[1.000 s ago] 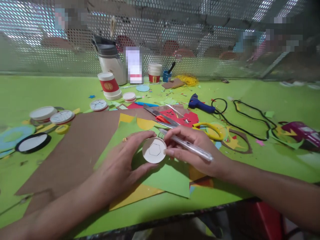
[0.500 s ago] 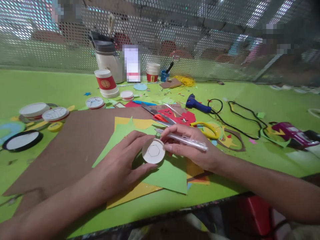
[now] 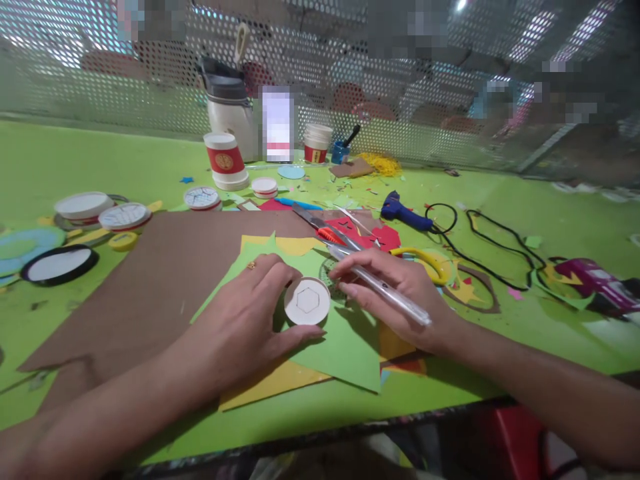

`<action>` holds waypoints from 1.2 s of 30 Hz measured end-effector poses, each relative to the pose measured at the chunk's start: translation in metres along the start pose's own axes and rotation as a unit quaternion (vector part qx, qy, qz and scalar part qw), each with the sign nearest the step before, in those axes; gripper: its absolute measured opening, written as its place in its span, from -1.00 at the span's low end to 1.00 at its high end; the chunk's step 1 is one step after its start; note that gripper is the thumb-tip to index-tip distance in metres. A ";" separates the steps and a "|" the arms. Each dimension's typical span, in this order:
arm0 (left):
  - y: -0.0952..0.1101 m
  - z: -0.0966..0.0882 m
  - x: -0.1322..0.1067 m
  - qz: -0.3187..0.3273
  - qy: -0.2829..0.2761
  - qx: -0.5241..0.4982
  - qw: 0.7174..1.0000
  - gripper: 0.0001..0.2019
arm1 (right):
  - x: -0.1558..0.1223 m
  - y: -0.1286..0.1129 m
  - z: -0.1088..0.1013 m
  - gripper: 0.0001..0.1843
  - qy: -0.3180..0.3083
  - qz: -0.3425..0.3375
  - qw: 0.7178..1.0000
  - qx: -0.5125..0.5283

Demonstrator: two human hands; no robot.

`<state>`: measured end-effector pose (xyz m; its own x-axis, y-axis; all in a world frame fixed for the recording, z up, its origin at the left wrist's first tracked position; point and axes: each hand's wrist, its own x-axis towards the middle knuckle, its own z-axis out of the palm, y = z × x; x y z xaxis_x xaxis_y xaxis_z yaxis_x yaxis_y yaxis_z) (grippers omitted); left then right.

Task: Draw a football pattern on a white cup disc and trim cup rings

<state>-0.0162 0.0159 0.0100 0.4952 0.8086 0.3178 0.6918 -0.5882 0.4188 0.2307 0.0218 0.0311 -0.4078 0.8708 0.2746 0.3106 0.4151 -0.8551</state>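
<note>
Right grip (image 3: 407, 285), around pen (image 3: 387, 292), now apart from white disc (image 3: 307, 302) in left grip (image 3: 253, 303)

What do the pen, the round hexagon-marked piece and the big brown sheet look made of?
Pen: probably plastic, glossy; its pale barrel catches highlights. Hexagon-marked piece: likely paperboard, matte; its white face shows drawn lines without glare. Brown sheet: card or thick paper, can't tell which; flat, dull, uniform.

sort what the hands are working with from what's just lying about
In hand:
- hexagon-marked white disc, in left hand
- clear-barrelled pen, in right hand

Apparently lying about:
- blue glue gun
- yellow-handled scissors
- red-banded cup
</note>
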 end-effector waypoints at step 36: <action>-0.008 -0.013 0.017 -0.109 -0.067 -0.036 0.991 -0.56 | 0.012 0.025 -0.022 -0.64 -0.066 -0.213 0.937 -0.269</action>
<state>-0.0201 0.0345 0.0230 0.4062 0.9083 0.0997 0.7533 -0.3946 0.5261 0.2526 0.0486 0.0225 -0.6844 0.5708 0.4537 0.4689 0.8211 -0.3256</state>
